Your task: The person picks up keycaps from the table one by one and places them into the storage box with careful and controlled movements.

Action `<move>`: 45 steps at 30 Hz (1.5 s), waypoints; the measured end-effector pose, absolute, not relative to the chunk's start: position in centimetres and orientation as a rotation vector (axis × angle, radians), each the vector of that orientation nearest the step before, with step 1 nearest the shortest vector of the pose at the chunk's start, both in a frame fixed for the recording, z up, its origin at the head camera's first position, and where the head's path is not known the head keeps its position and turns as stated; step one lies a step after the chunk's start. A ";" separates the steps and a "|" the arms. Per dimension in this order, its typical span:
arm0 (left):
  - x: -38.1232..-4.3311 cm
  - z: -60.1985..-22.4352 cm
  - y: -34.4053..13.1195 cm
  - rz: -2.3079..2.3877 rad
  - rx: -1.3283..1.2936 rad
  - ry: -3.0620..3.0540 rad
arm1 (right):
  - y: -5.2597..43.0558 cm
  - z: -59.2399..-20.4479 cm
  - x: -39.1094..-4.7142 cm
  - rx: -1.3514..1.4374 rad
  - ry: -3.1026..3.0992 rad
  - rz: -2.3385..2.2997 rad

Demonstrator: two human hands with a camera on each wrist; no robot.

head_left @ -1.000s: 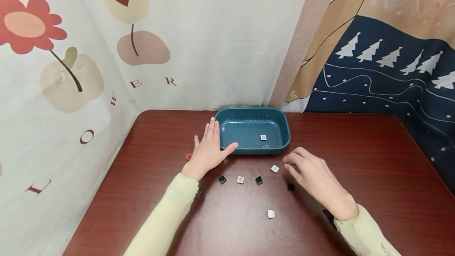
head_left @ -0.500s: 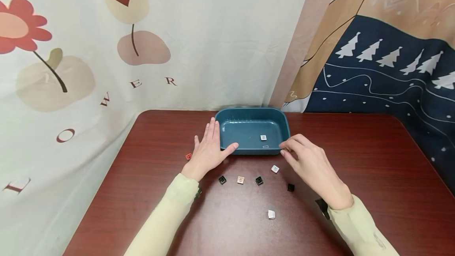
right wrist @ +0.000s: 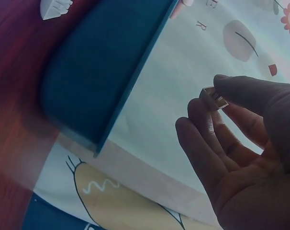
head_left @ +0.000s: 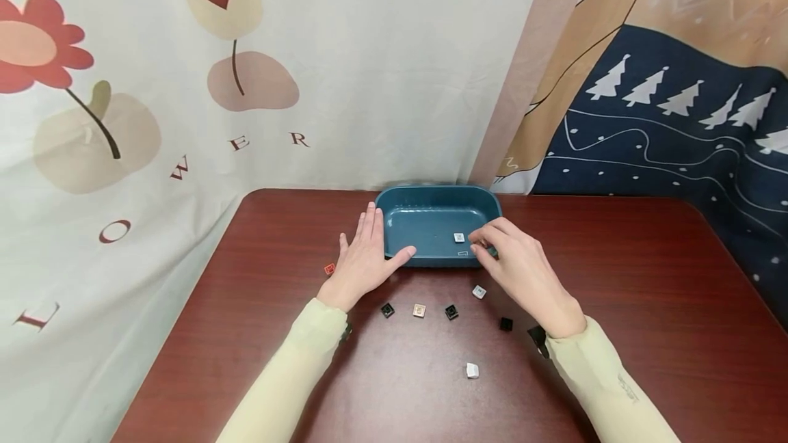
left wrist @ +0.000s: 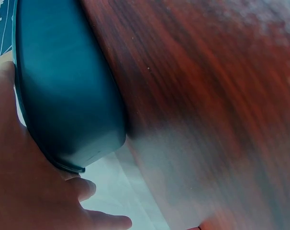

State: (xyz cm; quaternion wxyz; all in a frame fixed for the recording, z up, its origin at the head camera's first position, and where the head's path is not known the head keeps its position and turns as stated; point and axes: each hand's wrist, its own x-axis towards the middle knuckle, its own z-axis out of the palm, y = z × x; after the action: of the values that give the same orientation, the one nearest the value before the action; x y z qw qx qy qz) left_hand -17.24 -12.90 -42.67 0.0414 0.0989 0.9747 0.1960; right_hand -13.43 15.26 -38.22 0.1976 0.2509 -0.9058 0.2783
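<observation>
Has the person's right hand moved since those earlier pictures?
Yes. Judged against the blue tub in the head view, the right hand has moved left and forward, now reaching over the tub's near right corner.

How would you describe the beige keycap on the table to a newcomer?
Find the teal basin at the far edge of the table. On its near side, the beige keycap lies between two black keycaps; no other lying there is beige.
</observation>
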 end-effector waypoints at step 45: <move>-17.2 -42.7 -12.8 0.587 0.325 3.005 | 12.8 -41.2 -18.3 0.617 -2.855 0.777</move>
State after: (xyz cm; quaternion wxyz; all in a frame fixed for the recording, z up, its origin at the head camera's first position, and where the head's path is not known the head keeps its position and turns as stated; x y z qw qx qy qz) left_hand -17.20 -12.79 -42.69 0.0315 0.1054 0.9755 0.1905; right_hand -18.27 12.76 -41.25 0.0597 0.2038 -0.9429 0.2566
